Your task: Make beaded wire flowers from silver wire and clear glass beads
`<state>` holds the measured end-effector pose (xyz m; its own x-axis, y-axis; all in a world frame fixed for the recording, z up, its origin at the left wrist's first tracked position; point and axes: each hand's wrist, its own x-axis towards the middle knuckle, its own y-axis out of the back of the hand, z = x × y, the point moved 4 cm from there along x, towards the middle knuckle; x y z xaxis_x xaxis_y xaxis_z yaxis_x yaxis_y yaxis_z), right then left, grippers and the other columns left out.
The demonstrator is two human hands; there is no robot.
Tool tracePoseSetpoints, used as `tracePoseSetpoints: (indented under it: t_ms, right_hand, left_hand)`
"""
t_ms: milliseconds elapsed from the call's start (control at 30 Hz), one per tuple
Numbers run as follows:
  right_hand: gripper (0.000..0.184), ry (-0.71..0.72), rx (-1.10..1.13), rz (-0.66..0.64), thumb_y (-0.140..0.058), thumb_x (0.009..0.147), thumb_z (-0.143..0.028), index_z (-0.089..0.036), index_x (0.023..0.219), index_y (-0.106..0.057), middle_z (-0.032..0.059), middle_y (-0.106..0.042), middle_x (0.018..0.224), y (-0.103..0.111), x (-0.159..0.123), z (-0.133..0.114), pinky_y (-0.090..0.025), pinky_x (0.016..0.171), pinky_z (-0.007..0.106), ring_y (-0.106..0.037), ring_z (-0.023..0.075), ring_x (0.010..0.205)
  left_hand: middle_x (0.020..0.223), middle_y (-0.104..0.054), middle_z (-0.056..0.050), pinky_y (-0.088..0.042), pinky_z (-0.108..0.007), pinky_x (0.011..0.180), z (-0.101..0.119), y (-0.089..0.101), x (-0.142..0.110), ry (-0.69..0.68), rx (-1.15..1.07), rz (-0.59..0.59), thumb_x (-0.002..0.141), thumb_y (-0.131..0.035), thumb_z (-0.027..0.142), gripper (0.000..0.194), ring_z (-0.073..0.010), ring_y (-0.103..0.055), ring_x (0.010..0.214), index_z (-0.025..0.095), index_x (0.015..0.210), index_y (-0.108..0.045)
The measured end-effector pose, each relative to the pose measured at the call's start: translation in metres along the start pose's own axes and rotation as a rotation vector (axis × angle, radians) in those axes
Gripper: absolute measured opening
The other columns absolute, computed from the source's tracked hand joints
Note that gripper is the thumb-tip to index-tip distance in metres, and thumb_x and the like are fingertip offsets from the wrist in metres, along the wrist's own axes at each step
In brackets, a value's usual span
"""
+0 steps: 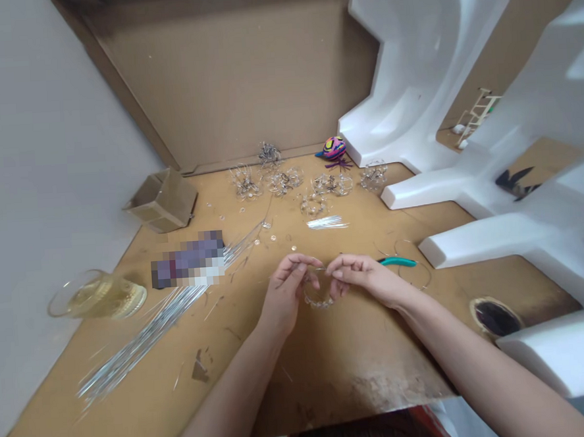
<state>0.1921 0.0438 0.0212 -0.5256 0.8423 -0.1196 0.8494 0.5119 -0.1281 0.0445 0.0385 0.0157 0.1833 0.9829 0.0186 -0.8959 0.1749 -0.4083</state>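
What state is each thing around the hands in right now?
Left hand: holding the ring's left side
Right hand: holding the ring's upper right side
Beaded wire ring: raised between the hands
Teal-handled pliers: lying on the board
Cardboard box: open
Glass: holding pale liquid
Straight wires: loose, spread out

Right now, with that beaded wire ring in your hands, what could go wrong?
Held only by the fingertips of the left hand and right hand, the beaded wire ring could slip. The teal-handled pliers lie close and might snag it. Reaching for the loose wires could tip the glass of pale liquid.
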Motion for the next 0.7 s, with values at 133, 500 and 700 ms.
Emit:
tracePoseSetpoints:
  t_ms: [133, 500, 700]
  right_hand:
    - [0.02, 0.019, 0.007, 0.014, -0.055, 0.079, -0.033, -0.015, 0.088, -0.058, 0.0031, -0.067, 0.069, 0.002, -0.001, 0.0, -0.042, 0.063, 0.027, -0.06, 0.0127, 0.064]
    - [0.024, 0.01, -0.075, 0.088, -0.057, 0.078, -0.035, -0.015, 0.092, -0.059, 0.0039, -0.067, 0.071, 0.0, -0.003, 0.002, -0.043, 0.066, 0.028, -0.06, 0.0133, 0.067]
    - [0.027, 0.026, -0.269, 0.1, -0.055, 0.079, -0.037, -0.016, 0.095, -0.06, 0.0045, -0.066, 0.08, -0.002, -0.012, -0.01, -0.044, 0.07, 0.03, -0.059, 0.0145, 0.073]
  left_hand:
    - [0.094, -0.063, -0.004, -0.041, -0.024, 0.068, 0.007, -0.005, -0.003, -0.046, 0.068, -0.051, 0.082, -0.049, 0.023, 0.013, -0.0098, -0.054, 0.065, 0.019, 0.089, -0.059]
    - [0.106, -0.061, -0.006, -0.04, -0.023, 0.058, 0.013, -0.007, -0.006, -0.066, 0.139, -0.081, 0.083, -0.048, 0.027, 0.017, -0.0081, -0.052, 0.057, 0.02, 0.096, -0.058]
    - [0.106, -0.061, -0.006, -0.04, -0.023, 0.057, 0.014, -0.008, -0.008, -0.064, 0.127, -0.111, 0.083, -0.047, 0.025, 0.017, -0.0073, -0.051, 0.055, 0.019, 0.095, -0.058]
